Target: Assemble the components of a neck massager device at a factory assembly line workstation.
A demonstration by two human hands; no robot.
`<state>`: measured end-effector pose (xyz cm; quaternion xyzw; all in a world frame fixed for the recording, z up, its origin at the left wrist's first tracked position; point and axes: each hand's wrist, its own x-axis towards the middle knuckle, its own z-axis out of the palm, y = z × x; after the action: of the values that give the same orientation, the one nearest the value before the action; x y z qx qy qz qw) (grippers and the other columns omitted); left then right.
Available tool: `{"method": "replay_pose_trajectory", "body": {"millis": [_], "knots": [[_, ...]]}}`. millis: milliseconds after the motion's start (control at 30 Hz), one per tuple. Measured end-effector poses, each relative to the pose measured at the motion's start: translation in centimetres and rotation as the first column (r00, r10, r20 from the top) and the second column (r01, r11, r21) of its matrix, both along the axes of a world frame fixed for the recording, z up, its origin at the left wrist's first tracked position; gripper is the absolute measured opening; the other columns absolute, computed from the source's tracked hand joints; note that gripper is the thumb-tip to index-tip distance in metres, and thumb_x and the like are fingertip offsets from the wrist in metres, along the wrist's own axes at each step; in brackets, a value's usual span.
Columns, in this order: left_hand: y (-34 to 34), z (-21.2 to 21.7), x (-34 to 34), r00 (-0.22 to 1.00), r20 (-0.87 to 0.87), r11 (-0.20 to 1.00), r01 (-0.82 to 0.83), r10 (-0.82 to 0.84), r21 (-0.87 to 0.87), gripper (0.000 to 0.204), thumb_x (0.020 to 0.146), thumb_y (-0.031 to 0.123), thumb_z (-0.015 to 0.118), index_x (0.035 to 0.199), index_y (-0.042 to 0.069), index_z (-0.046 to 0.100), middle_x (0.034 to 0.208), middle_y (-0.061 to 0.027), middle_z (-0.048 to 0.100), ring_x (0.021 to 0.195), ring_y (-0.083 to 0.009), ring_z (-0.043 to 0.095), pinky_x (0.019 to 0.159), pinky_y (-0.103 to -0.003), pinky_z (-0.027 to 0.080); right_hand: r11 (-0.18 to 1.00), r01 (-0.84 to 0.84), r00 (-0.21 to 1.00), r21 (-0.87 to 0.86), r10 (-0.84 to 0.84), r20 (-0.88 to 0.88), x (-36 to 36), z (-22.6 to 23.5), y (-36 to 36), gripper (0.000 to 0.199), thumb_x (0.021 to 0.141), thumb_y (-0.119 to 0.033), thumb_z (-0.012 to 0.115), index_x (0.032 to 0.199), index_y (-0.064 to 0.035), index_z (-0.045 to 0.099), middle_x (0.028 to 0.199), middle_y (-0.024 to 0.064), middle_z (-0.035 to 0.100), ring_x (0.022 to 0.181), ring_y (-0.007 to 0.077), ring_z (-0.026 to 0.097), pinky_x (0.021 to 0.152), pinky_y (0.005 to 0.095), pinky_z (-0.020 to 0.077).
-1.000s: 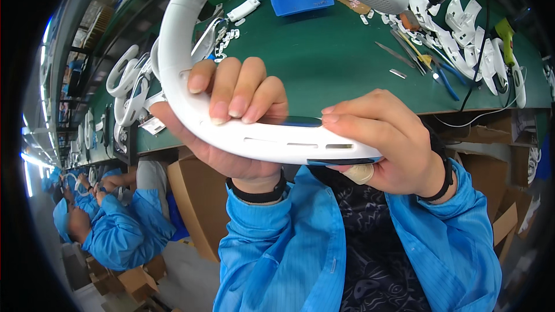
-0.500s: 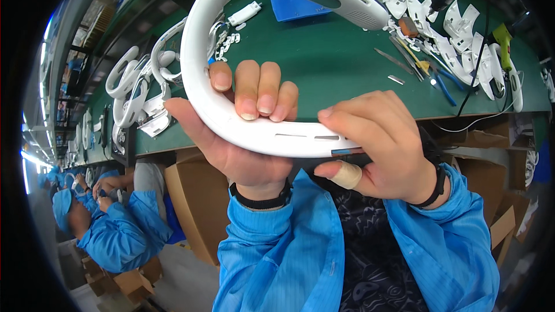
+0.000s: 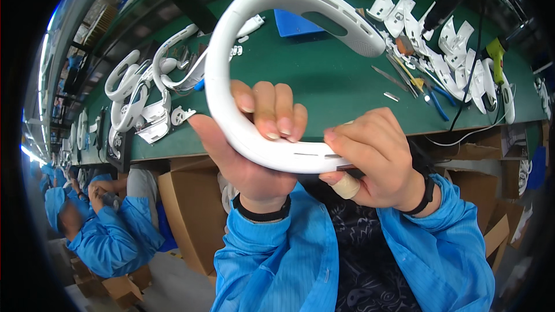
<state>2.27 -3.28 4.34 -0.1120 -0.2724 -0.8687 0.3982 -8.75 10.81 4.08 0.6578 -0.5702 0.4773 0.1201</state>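
A white, C-shaped neck fan [image 3: 221,75] is held up in front of me, above the near edge of the green table. Its curve opens to the right, and slots run along both arms. My left hand [image 3: 254,173] wraps round the lower left bend, with its fingers inside the curve and its thumb outside. The end of the lower arm is in my right hand [image 3: 378,159], pinched between bent fingers and a thumb with a tan bandage. Those fingers hide the tip of that arm. The fan's upper end, with a grey oval patch, hangs free.
White fan parts [image 3: 442,52], a blue-handled tool [image 3: 440,108] and tweezers lie at right on the table [image 3: 324,81]. A blue tray [image 3: 292,23] stands behind. More neck fans [image 3: 130,89] lie at left. Cardboard boxes [image 3: 188,214] and a co-worker [image 3: 110,237] are lower left.
The neck fan and both hands sit slightly lower in view. My right thumb has moved up against the lower arm's end, covering the bluish strip that showed there.
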Motion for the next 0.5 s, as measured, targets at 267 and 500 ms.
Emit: {"method": "replay_pose_trajectory", "body": {"millis": [267,500], "knots": [[2.7,1.2,0.0,0.814,0.188,0.605,-0.233,0.549,-0.761,0.048,0.072,0.048,0.091,0.080,0.004,0.071,0.071,-0.0051,0.062,0.068,-0.0196,0.061,0.057,-0.034,0.046,0.990,-0.109,0.672,0.086,0.010,0.740,-3.4,4.7,4.7,0.056,0.102,-0.045,0.061,0.131,0.0022,0.059,0.113,0.0111,0.069,0.098,0.0158,0.062,0.084,0.0299,0.0475],[6.5,0.7,-3.7,0.854,-0.158,-0.080,-0.136,0.496,-0.988,0.035,0.068,0.032,0.090,0.087,0.008,0.072,0.073,-0.0013,0.059,0.067,-0.0212,0.058,0.058,-0.034,0.045,0.960,-0.240,0.197,0.142,-0.095,0.976,-3.3,7.7,9.6,0.058,0.091,-0.015,0.076,0.139,0.0014,0.049,0.108,0.0111,0.072,0.099,0.0153,0.068,0.090,0.0320,0.0550]]}}
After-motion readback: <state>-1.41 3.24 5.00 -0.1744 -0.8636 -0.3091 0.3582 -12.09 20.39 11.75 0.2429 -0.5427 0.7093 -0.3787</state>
